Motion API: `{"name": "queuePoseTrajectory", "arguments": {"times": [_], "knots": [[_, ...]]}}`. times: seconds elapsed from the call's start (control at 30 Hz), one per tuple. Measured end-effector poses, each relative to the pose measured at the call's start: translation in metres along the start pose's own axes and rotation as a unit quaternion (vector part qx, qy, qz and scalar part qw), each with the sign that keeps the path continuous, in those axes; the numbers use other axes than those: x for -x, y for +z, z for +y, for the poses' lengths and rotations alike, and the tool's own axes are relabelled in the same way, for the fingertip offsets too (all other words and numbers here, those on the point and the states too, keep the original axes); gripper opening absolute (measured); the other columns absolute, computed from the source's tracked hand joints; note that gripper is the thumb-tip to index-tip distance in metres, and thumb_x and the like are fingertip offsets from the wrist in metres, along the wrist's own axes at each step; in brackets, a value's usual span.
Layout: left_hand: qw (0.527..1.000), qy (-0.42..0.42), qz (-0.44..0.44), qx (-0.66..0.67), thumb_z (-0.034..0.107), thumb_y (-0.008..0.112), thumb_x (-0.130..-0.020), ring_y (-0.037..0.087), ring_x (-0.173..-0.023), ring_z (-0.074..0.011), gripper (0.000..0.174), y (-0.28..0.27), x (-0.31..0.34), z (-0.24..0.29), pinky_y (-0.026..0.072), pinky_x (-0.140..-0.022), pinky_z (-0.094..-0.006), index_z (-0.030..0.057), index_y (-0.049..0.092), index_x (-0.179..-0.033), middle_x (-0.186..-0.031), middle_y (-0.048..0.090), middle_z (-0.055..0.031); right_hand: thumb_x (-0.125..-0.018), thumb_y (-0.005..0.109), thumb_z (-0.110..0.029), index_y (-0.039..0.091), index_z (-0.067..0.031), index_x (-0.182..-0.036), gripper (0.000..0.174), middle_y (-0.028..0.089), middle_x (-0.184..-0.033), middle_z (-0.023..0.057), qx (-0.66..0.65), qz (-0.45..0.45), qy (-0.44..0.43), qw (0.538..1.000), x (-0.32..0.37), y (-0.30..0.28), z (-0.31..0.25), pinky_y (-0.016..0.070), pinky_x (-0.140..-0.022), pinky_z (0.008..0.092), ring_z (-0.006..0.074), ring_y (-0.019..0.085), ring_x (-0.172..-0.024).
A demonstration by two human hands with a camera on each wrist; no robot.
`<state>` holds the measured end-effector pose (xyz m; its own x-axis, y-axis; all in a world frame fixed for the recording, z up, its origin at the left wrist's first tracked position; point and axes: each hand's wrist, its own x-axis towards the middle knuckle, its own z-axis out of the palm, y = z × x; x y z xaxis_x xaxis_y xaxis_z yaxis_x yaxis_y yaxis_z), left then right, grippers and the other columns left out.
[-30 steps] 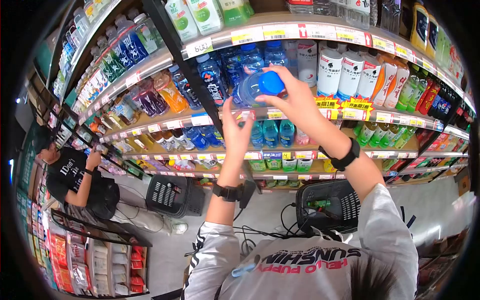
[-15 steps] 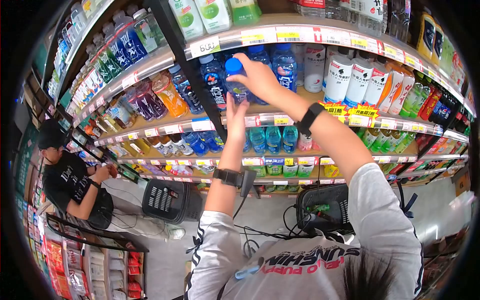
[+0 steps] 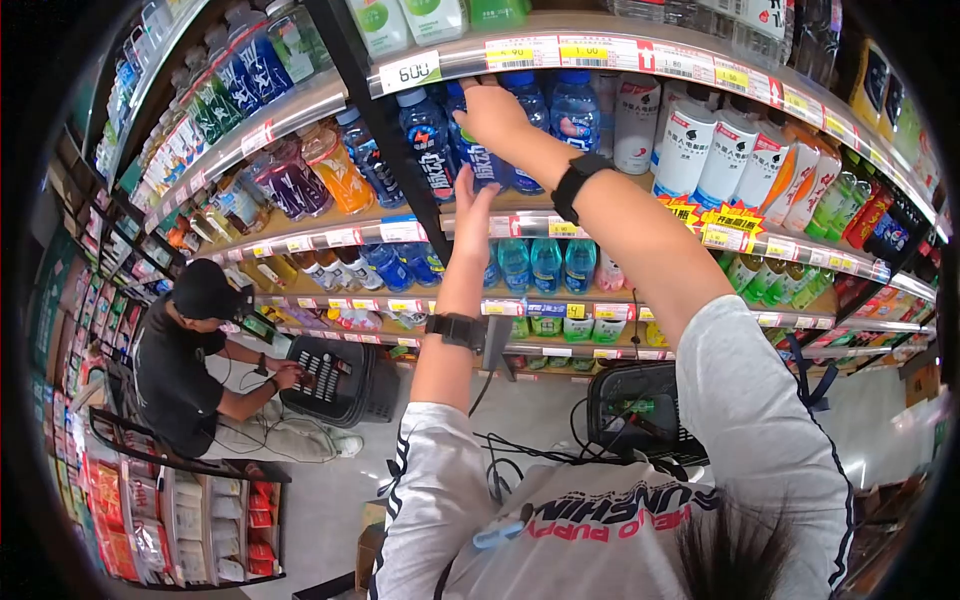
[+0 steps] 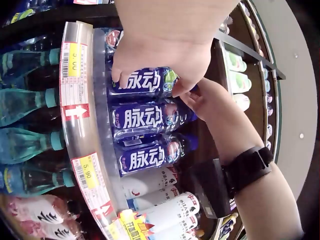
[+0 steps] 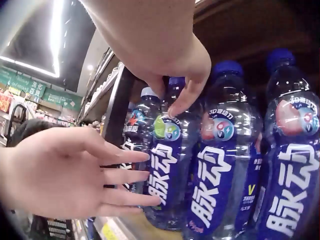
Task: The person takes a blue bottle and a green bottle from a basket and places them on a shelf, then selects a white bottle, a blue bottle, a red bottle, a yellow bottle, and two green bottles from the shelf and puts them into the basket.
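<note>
A drink bottle (image 5: 167, 170) with a blue label stands upright on the shelf, in a row of matching bottles. My right hand (image 3: 500, 115) reaches over its top; in the right wrist view the thumb and fingers pinch it around the neck, mostly covering the cap. Lower down, my left hand (image 3: 472, 210) has its fingers extended, fingertips right at the label. The left wrist view shows that left hand (image 4: 160, 60) over the bottle's lower part. A similar bottle (image 5: 217, 150) stands close on the right, and one with a pale cap (image 3: 425, 145) on the left.
A dark shelf post (image 3: 385, 130) rises left of the bottles, and a price rail (image 3: 560, 52) runs above. White bottles (image 3: 690, 145) stand further right. Below are a black basket (image 3: 640, 400) and another basket (image 3: 335, 380), where a person (image 3: 190, 370) bends over.
The bottle, earlier tilted between both hands before the shelf, was turned upright and set into the row. The right hand moved inward with it. The person at left has bent towards the basket.
</note>
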<state>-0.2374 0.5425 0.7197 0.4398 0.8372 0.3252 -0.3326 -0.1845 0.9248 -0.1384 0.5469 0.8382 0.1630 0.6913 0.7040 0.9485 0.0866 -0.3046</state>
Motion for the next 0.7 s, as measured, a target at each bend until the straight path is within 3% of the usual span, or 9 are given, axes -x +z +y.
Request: {"name": "queuePoseTrajectory", "arguments": {"times": [0.13, 0.2, 0.27, 0.33, 0.37, 0.43, 0.53, 0.6, 0.7], "knots": [[0.998, -0.045, 0.006, 0.046, 0.016, 0.049, -0.079, 0.035, -0.115, -0.0211, 0.053, 0.000, 0.050, -0.020, 0.0261, -0.095, -0.0314, 0.0055, 0.028, -0.126, -0.128, 0.034, -0.0128, -0.075, 0.058, -0.020, 0.031, -0.0085, -0.126, 0.059, 0.027, -0.129, 0.0246, -0.170, 0.032, -0.091, 0.981, 0.063, -0.012, 0.001, 0.0405, -0.086, 0.0373, 0.0365, 0.047, -0.104], [0.997, -0.061, -0.005, 0.051, 0.016, 0.049, -0.080, 0.043, -0.107, -0.0199, 0.048, -0.001, 0.092, -0.029, 0.0328, -0.089, -0.0302, 0.0046, 0.032, -0.123, -0.120, 0.042, -0.0119, -0.077, 0.057, -0.022, 0.038, -0.0050, -0.122, 0.052, 0.031, -0.129, 0.0203, -0.237, -0.048, -0.144, 0.960, 0.139, -0.046, -0.001, 0.0264, -0.098, 0.0382, 0.0327, 0.033, -0.119], [0.996, -0.078, -0.028, 0.010, 0.016, 0.048, -0.082, 0.047, -0.102, -0.0191, 0.044, -0.016, 0.138, -0.044, 0.0359, -0.086, -0.0293, 0.0031, 0.035, -0.122, -0.115, 0.047, -0.0110, -0.079, 0.057, -0.022, 0.044, -0.0071, -0.118, 0.043, 0.039, -0.126, 0.0168, -0.297, -0.237, -0.118, 0.918, 0.218, -0.070, 0.022, 0.0318, -0.094, 0.0364, 0.0292, 0.042, -0.112], [0.983, -0.177, -0.046, -0.008, 0.019, 0.049, -0.082, 0.048, -0.099, -0.0178, 0.041, -0.033, 0.186, -0.050, 0.0384, -0.085, -0.0295, 0.0019, 0.039, -0.118, -0.110, 0.051, -0.0100, -0.079, 0.058, -0.018, 0.049, -0.0030, -0.111, 0.036, 0.051, -0.112, 0.0126, -0.304, -0.315, -0.024, 0.899, 0.307, -0.084, 0.065, 0.0378, -0.088, 0.0332, 0.0245, 0.050, -0.103], [0.976, -0.214, -0.036, -0.034, 0.023, 0.049, -0.082, 0.050, -0.096, -0.0181, 0.041, -0.040, 0.208, -0.052, 0.0387, -0.083, -0.0295, 0.0034, 0.041, -0.117, -0.108, 0.052, -0.0094, -0.079, 0.057, -0.021, 0.049, -0.0032, -0.111, 0.037, 0.053, -0.111, 0.0137, -0.371, -0.391, 0.229, 0.811, 0.350, -0.094, 0.087, 0.0390, -0.086, 0.0357, 0.0284, 0.052, -0.100], [0.955, -0.285, -0.005, -0.086, 0.030, 0.049, -0.081, 0.054, -0.091, -0.0187, 0.041, -0.048, 0.247, -0.051, 0.0394, -0.079, -0.0294, 0.0065, 0.045, -0.115, -0.104, 0.055, -0.0081, -0.075, 0.060, -0.020, 0.052, 0.0007, -0.105, 0.037, 0.057, -0.101, 0.0165, -0.132, -0.315, 0.201, 0.918, 0.454, -0.107, 0.152, 0.0439, -0.077, 0.0326, 0.0277, 0.055, -0.092], [0.956, -0.277, 0.024, -0.088, 0.029, 0.047, -0.082, 0.054, -0.091, -0.0179, 0.039, -0.044, 0.284, -0.044, 0.0394, -0.079, -0.0288, 0.0063, 0.046, -0.113, -0.104, 0.056, -0.0078, -0.071, 0.062, -0.018, 0.055, -0.0002, -0.097, 0.032, 0.060, -0.087, 0.0169, -0.132, -0.288, 0.367, 0.875, 0.574, -0.156, 0.222, 0.0449, -0.071, 0.0345, 0.0285, 0.059, -0.081], [0.957, -0.268, 0.041, -0.098, 0.028, 0.046, -0.082, 0.054, -0.091, -0.0175, 0.038, -0.023, 0.296, -0.036, 0.0394, -0.078, -0.0282, 0.0054, 0.046, -0.113, -0.104, 0.056, -0.0075, -0.071, 0.062, -0.018, 0.054, -0.0002, -0.097, 0.033, 0.060, -0.086, 0.0177, -0.100, -0.283, 0.427, 0.853, 0.585, -0.202, 0.217, 0.0449, -0.070, 0.0346, 0.0281, 0.059, -0.081], [0.966, -0.239, 0.029, -0.090, 0.028, 0.046, -0.083, 0.054, -0.091, -0.0162, 0.038, 0.033, 0.299, -0.033, 0.0396, -0.078, -0.0274, 0.0041, 0.046, -0.113, -0.104, 0.056, -0.0069, -0.072, 0.062, -0.018, 0.053, -0.0006, -0.100, 0.034, 0.059, -0.081, 0.0172, -0.043, -0.284, 0.395, 0.873, 0.618, -0.225, 0.238, 0.0448, -0.067, 0.0338, 0.0270, 0.059, -0.076]]}}
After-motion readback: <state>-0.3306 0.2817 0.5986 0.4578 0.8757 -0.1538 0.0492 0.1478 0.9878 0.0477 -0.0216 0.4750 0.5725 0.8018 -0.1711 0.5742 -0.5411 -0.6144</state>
